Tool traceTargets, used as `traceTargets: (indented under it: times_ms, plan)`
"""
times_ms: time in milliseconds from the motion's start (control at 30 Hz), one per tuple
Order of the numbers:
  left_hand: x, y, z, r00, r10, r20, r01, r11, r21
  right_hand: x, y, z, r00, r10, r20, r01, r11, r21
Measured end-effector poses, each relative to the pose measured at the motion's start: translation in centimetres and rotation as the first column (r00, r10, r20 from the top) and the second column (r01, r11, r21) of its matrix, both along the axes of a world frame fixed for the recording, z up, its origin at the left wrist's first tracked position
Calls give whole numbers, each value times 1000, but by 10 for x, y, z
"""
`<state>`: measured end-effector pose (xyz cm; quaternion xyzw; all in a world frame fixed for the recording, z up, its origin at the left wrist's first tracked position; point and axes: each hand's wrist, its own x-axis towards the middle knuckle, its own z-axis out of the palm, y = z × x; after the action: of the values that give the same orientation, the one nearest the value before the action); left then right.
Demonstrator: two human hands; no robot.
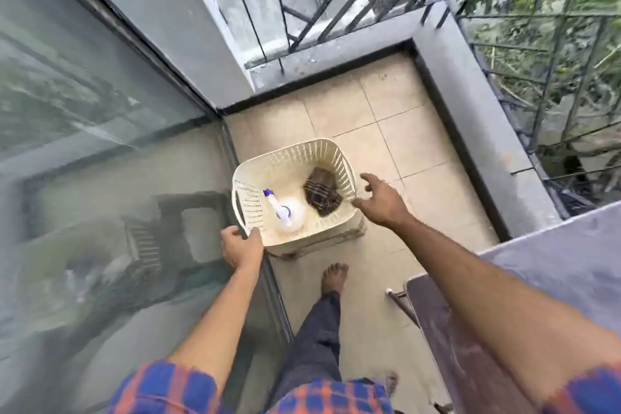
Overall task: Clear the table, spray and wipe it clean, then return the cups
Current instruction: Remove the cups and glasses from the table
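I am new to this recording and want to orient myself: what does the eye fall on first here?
The cream basket on the tiled floor, mid-picture, holding a white spray bottle and a dark checked cloth. The left hand grips its near left rim; the right hand, fingers spread, is at its right rim. A dark table shows at the lower right.
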<state>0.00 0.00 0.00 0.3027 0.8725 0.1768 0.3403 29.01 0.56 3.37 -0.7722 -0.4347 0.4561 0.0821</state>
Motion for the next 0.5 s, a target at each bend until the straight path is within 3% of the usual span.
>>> traceTargets:
  times_ms: [167, 333, 500]
  plan:
    - [-9, 42, -13, 984, -83, 157, 113, 975, -190, -12, 33, -32, 1000, 2, 15, -1, 996, -90]
    - [-18, 64, -30, 979, -166, 120, 186, 966, -182, -26, 45, -47, 983, -68, 171, 76, 996, -39]
    - [-17, 75, -4, 977, -200, 77, 207, 973, -99, -25, 35, -24, 968, -219, 123, 214, 975, 55]
